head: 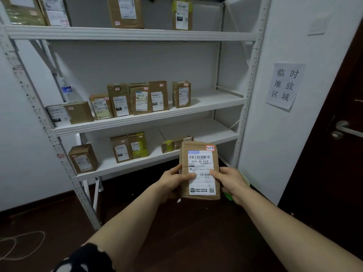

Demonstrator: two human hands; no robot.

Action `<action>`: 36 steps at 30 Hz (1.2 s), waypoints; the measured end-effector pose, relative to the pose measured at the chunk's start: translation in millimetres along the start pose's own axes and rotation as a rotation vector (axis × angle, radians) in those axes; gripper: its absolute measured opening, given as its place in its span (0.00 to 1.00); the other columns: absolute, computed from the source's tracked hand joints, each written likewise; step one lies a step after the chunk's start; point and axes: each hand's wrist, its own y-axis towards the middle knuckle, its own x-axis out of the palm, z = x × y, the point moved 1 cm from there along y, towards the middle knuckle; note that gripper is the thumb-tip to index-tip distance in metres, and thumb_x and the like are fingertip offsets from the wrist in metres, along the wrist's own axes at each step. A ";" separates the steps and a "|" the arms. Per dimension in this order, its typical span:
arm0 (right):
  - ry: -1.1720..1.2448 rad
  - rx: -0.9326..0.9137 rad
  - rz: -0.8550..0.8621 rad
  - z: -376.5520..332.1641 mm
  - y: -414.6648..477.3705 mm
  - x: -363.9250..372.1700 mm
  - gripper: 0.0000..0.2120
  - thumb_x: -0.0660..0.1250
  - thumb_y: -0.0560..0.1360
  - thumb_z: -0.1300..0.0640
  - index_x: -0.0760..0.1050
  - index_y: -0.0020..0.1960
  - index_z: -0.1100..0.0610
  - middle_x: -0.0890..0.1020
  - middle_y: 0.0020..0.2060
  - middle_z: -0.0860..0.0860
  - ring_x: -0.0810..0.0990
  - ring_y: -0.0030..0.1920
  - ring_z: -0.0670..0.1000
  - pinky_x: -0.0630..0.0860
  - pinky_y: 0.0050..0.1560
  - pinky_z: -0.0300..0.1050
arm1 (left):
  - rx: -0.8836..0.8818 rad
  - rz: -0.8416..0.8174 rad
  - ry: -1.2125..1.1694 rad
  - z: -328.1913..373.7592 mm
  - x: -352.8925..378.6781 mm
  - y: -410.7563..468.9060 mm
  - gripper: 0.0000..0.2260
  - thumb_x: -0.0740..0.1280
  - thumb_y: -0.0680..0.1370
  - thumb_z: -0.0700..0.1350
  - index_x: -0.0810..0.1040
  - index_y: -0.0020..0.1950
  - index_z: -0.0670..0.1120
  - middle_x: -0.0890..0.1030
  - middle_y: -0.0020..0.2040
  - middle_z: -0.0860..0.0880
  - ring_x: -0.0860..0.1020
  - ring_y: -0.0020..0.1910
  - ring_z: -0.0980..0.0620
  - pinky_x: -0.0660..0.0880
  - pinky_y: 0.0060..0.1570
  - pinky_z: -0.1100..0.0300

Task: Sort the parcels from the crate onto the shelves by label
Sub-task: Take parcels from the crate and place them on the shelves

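I hold a flat brown cardboard parcel (200, 152) upright in front of the white shelf unit (129, 34), its white shipping label facing me and a small red-edged tag reading 5-1-4 at its top right corner. My left hand (174, 179) grips its left edge with the thumb on the label. My right hand (229, 181) grips its right edge the same way. Several brown parcels stand on the middle shelf (137, 119) and on the lower shelf (125, 165). More parcels stand on the top shelf. The crate is hidden, apart from a green edge (228, 196) behind my right hand.
A water bottle (67, 91) stands at the left end of the middle shelf. The right halves of the middle and lower shelves are bare. A paper sign (284, 85) hangs on the white wall at right, beside a dark door with a handle (341, 128). A cable lies on the dark floor at left.
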 end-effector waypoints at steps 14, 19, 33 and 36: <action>-0.126 0.040 -0.024 13.1 -5.9 25.6 0.07 0.65 0.78 0.56 0.78 0.54 0.57 0.82 0.43 0.49 0.78 0.41 0.44 0.69 0.35 0.40 | -0.061 0.029 0.018 -27.9 -22.3 -6.9 0.37 0.77 0.67 0.49 0.66 0.73 0.57 0.82 0.56 0.49 0.80 0.54 0.48 0.77 0.54 0.46; -0.134 0.066 -0.054 21.6 0.9 31.7 0.08 0.66 0.78 0.56 0.78 0.54 0.57 0.83 0.47 0.51 0.79 0.44 0.47 0.72 0.40 0.42 | -0.087 0.040 -0.012 -37.0 -28.6 -6.0 0.40 0.79 0.64 0.49 0.65 0.73 0.57 0.82 0.56 0.49 0.81 0.54 0.46 0.76 0.57 0.41; -0.200 0.114 -0.060 23.4 54.3 54.7 0.09 0.65 0.78 0.57 0.76 0.57 0.57 0.81 0.50 0.51 0.76 0.43 0.44 0.70 0.37 0.40 | -0.108 0.031 -0.076 -43.7 -54.4 52.7 0.36 0.78 0.67 0.44 0.67 0.72 0.56 0.84 0.53 0.48 0.82 0.52 0.47 0.79 0.53 0.45; -0.208 0.117 -0.057 18.7 78.3 65.9 0.10 0.65 0.78 0.58 0.76 0.59 0.59 0.81 0.49 0.50 0.76 0.41 0.42 0.69 0.35 0.38 | -0.104 0.017 -0.064 -36.2 -69.2 76.5 0.36 0.78 0.67 0.45 0.68 0.72 0.56 0.84 0.53 0.49 0.82 0.53 0.46 0.78 0.55 0.43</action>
